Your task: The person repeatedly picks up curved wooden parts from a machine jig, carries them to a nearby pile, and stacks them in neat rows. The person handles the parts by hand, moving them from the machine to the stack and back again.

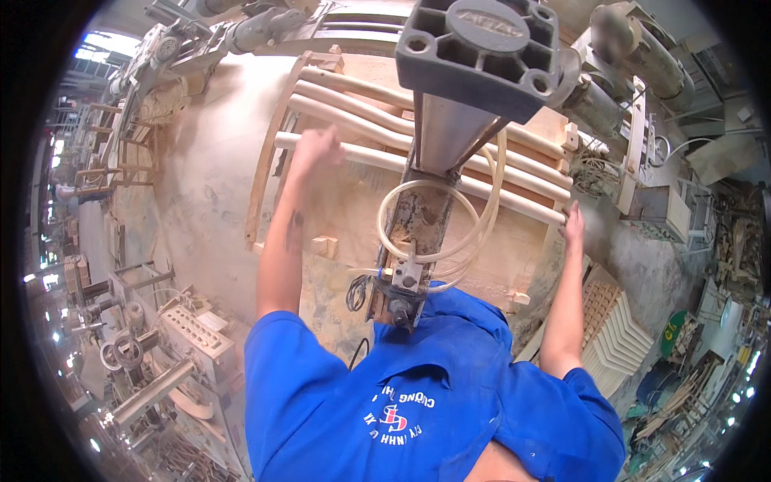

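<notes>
Several pale, slightly bent wooden rods lie side by side across a wooden rack, the nearest being a long wooden rod (373,155). My left hand (319,150) is over this rod near its left end, its fingers curled and a little smeared. What they hold, if anything, is hidden. At the same rod's right end, my right hand (573,225) closes against the tip, fingers pointing away from me. A metal air cylinder (454,132) with a dark grey end cap (482,60) stands between my arms and hides the rods' middle.
A looped clear hose (384,217) hangs from the cylinder. Stacked angled wooden pieces (614,329) lie at the right. At the left is a machine with a handwheel (120,352) and a control box (193,331). Heavy machinery (634,56) lines the far side.
</notes>
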The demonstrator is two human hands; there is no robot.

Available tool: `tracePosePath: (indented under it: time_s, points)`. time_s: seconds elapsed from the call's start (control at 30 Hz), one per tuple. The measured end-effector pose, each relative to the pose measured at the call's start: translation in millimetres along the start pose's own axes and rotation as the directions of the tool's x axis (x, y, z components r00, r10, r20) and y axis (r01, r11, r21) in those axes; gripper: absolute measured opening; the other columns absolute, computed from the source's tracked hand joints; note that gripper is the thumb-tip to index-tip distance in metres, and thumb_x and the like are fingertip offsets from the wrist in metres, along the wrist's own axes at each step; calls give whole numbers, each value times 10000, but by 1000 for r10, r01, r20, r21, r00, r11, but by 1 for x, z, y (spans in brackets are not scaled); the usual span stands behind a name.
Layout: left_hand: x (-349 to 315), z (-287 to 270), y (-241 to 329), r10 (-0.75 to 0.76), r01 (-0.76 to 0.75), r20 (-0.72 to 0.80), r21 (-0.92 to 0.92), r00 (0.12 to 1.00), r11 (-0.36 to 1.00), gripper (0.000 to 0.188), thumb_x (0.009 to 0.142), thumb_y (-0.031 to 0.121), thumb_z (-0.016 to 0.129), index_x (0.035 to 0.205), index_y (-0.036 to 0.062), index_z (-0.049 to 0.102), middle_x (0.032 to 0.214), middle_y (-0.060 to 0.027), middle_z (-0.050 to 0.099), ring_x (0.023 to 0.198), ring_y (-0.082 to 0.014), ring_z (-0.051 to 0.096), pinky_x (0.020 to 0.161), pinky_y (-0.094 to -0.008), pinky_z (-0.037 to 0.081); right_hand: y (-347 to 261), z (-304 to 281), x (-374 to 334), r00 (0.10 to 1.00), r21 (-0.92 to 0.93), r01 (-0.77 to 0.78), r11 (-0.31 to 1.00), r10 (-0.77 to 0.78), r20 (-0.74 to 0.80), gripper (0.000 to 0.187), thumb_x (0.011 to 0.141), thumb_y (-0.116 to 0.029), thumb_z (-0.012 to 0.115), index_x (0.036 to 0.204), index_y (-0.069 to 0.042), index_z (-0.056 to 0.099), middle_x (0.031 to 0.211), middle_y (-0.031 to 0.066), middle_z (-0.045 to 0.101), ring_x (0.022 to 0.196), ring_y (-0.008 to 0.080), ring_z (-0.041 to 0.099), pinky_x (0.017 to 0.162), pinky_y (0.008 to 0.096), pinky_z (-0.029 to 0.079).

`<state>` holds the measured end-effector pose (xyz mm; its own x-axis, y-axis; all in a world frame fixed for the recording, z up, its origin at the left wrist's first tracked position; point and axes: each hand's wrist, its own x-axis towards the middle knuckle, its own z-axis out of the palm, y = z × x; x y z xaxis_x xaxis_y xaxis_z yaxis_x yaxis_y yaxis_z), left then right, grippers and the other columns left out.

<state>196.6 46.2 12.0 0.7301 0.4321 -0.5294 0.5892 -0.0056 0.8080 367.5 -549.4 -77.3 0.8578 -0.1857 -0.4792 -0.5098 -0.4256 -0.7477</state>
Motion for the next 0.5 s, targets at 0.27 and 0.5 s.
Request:
tracePosePath:
  time_s: [0.27,0.5]
  points:
    - [-12,52,-64,-88,-9,-144,-568,986,823,550,1015,372,654,1301,-73,503,1250,-203,607,1108,-327,669,908,-481,622,28,8,-52,994,281,45,959,-69,79,511,1036,-432,616,1391,-66,600,1307,51,659,1208,202,641,894,385,523]
    - [6,85,-30,-146,-68,-286,-622,947,780,434,1015,266,666,1222,-100,555,1161,-194,635,1069,-318,678,882,-510,642,30,-2,-36,991,222,129,966,-136,15,453,1025,-401,651,1305,-46,635,1174,50,708,1133,188,677,869,350,537]
